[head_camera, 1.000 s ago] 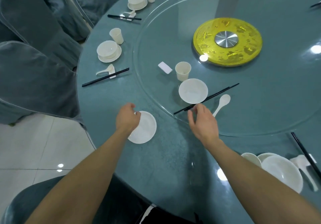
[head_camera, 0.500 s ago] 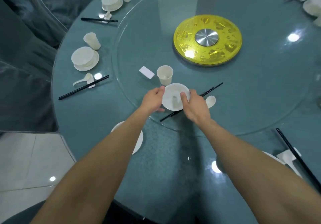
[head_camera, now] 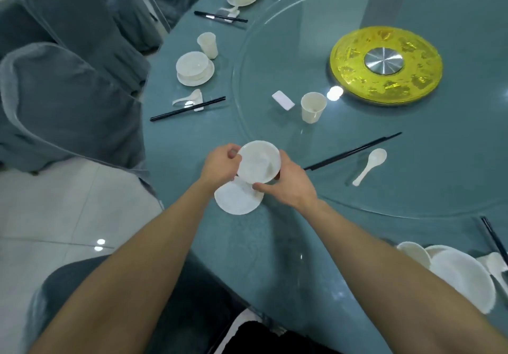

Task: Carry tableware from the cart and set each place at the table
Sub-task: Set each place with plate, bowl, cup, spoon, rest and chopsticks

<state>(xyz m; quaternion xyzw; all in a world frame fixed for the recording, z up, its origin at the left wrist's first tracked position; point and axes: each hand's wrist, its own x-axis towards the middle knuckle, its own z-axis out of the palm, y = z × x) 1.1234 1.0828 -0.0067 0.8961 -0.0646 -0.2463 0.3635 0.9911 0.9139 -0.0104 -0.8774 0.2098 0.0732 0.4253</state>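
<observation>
A white bowl point(head_camera: 258, 165) is held between both hands just above a white saucer point(head_camera: 236, 199) that lies near the table's front edge. My left hand point(head_camera: 220, 165) grips the bowl's left rim and my right hand point(head_camera: 286, 186) grips its right side and underside. On the glass turntable point(head_camera: 412, 161) lie black chopsticks point(head_camera: 354, 150), a white spoon point(head_camera: 369, 166), a white cup point(head_camera: 312, 107) and a small white chopstick rest point(head_camera: 283, 100).
Two set places with bowl on saucer point(head_camera: 195, 68), cup point(head_camera: 207, 45), spoon and chopsticks point(head_camera: 188, 109) line the left edge. A yellow hub point(head_camera: 384, 65) sits at the turntable's centre. Stacked white dishes point(head_camera: 461, 276) lie at lower right. Grey-covered chairs point(head_camera: 63, 100) stand to the left.
Both hands took the bowl off the turntable and brought it back toward me, over the saucer. The chopsticks and spoon stayed where they lay.
</observation>
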